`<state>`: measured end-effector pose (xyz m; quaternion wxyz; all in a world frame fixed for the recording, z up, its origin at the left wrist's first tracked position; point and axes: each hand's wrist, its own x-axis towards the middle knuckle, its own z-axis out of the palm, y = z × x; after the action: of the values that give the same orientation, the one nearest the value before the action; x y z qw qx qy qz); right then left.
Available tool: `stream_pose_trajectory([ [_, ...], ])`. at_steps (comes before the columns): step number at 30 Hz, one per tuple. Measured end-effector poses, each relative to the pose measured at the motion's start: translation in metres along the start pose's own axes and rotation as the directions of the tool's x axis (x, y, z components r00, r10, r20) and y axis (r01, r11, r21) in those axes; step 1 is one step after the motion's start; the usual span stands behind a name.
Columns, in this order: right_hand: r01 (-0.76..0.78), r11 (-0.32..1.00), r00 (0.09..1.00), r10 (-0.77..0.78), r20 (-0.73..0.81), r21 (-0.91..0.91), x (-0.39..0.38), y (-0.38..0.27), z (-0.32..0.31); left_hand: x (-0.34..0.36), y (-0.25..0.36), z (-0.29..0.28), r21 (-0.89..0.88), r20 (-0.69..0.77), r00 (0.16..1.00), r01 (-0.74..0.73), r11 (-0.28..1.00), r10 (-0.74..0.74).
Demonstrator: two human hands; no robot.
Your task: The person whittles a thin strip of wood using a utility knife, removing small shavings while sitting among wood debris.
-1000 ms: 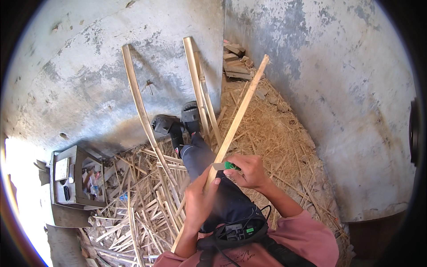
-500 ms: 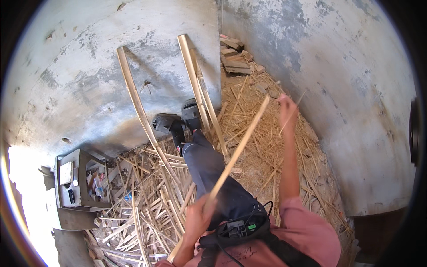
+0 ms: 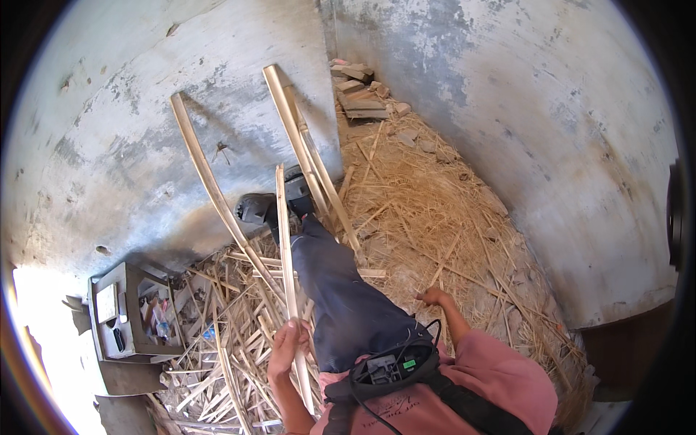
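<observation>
While my left hand (image 3: 284,346) grips a pale wooden strip (image 3: 285,246), my right hand (image 3: 436,296) hangs apart

Seen from the head camera, the strip slants past my trousered leg (image 3: 326,268), its far end between my dark shoes (image 3: 254,209). My right hand curls above straw-coloured shavings (image 3: 413,196); whether it holds anything, I cannot tell. Long slats (image 3: 194,148) lean on the weathered wall (image 3: 130,159).

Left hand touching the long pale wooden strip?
Touching: the head view shows the left hand gripping the wooden strip, which extends above and below it.
</observation>
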<state>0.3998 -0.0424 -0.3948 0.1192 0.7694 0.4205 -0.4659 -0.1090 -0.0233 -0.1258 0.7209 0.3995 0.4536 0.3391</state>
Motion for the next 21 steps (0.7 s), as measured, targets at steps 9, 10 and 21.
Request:
stream_pose_trajectory([
  [9,-0.049,0.994,0.998,0.051,-0.020,0.093,0.000,0.068,0.120,-0.004,0.029,0.025,-0.067,-0.053,0.989,0.136,0.988,-0.140],
  [10,-0.009,0.996,0.999,0.011,-0.032,0.091,-0.003,0.066,0.119,-0.005,0.029,0.023,-0.078,-0.033,0.988,0.150,0.986,-0.153],
  [21,0.011,0.970,0.993,0.017,-0.115,0.243,-0.018,0.063,0.096,-0.012,0.054,0.035,0.063,0.111,0.993,-0.039,0.997,0.032],
])
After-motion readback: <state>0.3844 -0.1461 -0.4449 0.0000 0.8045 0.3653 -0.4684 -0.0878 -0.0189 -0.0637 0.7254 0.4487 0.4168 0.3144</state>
